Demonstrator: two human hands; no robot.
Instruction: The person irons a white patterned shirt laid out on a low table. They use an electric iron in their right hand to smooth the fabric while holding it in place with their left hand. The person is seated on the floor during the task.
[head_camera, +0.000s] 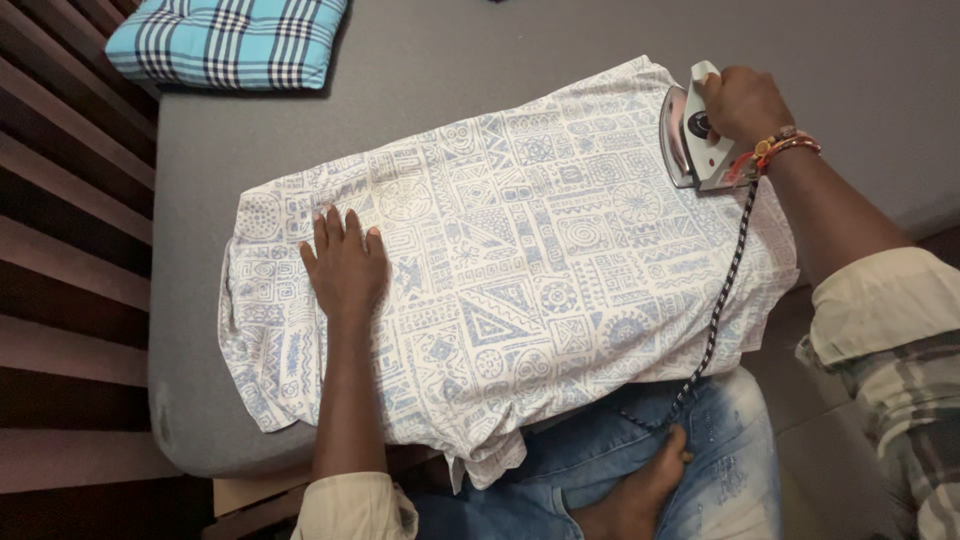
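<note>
A white garment (520, 260) with a blue geometric print lies spread flat on a grey padded surface (450, 60). My left hand (345, 265) rests palm down on the left part of the cloth, fingers together. My right hand (742, 103) grips the handle of a silver and white iron (690, 135) that sits on the cloth's far right edge. A black and white braided cord (722, 290) runs from the iron down across the garment to my lap.
A blue and white plaid cushion (228, 40) lies at the surface's far left corner. Dark wooden slats (70, 250) line the left side. My crossed legs in blue jeans (640, 450) and a bare foot (640, 495) sit at the near edge.
</note>
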